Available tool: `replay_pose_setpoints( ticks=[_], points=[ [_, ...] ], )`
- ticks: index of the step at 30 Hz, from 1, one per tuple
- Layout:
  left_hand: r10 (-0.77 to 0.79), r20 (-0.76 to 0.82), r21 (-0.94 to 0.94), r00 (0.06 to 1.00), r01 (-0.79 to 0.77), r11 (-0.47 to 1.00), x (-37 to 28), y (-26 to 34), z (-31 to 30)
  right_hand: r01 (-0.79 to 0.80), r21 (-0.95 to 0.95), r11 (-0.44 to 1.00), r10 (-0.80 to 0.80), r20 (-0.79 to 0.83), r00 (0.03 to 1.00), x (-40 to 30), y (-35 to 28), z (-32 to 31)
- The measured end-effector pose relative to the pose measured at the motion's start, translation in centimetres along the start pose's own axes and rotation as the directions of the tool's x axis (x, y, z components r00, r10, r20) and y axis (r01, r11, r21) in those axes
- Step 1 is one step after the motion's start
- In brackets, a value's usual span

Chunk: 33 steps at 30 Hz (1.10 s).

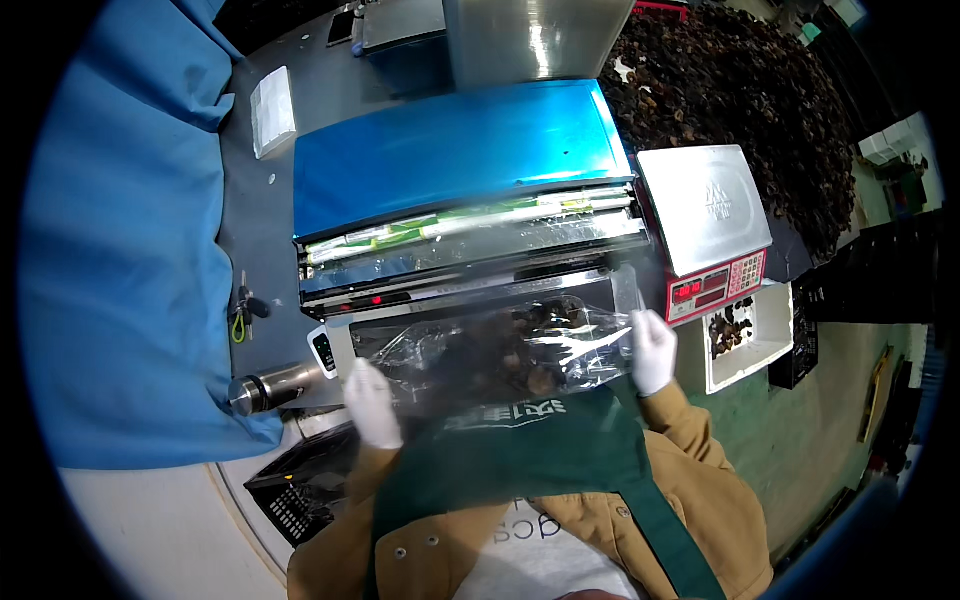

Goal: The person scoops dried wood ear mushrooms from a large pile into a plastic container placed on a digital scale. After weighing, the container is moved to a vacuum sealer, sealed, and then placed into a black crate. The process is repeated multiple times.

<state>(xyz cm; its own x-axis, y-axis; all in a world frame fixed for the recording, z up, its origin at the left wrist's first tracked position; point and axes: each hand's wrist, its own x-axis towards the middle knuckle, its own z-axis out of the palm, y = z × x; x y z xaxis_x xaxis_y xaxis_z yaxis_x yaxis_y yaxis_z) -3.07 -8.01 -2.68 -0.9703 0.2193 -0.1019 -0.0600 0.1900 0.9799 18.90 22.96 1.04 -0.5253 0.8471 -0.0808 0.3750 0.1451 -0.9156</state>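
Both my hands wear white gloves and are raised in front of my green apron (525, 442). A sheet of clear plastic film (585, 345) is stretched between them. My left hand (373, 401) pinches its left end, and my right hand (652, 351) grips its right end. Dark brown pieces (517, 360), which look like wood ear fungus, show under the film; whether a tray holds them is hidden by glare and blur. Just beyond is a film wrapping machine (457, 142) with a blue cover and film rolls (480, 223) along its front.
At the right, a red scale (709, 217) with a steel pan stands before a large dark heap (735, 97). A white foam box (776, 337) holds a few dark pieces. Leftward are a steel flask (274, 388), keys (242, 307), a blue cloth (135, 285) and a black crate (300, 487).
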Motion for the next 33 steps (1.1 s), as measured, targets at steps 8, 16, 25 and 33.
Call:
replay_pose_setpoints(
  ticks=[8,16,25,33],
  points=[
    [-0.465,0.417,0.345,0.781,0.337,0.876,-7.0,-8.1,-6.7,-0.355,-0.098,0.93,0.361,0.434,0.826,-4.4,10.8,-4.4],
    [-0.117,0.417,0.367,0.901,-0.05,0.929,-9.3,-4.4,6.5,-0.334,-0.149,0.931,0.299,0.836,0.459,-4.3,7.8,4.8],
    [-0.249,0.288,-0.294,0.925,0.333,0.896,-14.1,0.7,11.3,-0.257,0.023,0.966,-0.031,0.999,-0.025,4.6,-0.5,0.8],
    [-0.303,0.317,-0.872,0.899,0.151,-0.466,-22.7,6.5,3.1,-0.167,0.313,0.935,-0.247,0.913,0.325,-2.9,-6.6,7.5]
  ],
)
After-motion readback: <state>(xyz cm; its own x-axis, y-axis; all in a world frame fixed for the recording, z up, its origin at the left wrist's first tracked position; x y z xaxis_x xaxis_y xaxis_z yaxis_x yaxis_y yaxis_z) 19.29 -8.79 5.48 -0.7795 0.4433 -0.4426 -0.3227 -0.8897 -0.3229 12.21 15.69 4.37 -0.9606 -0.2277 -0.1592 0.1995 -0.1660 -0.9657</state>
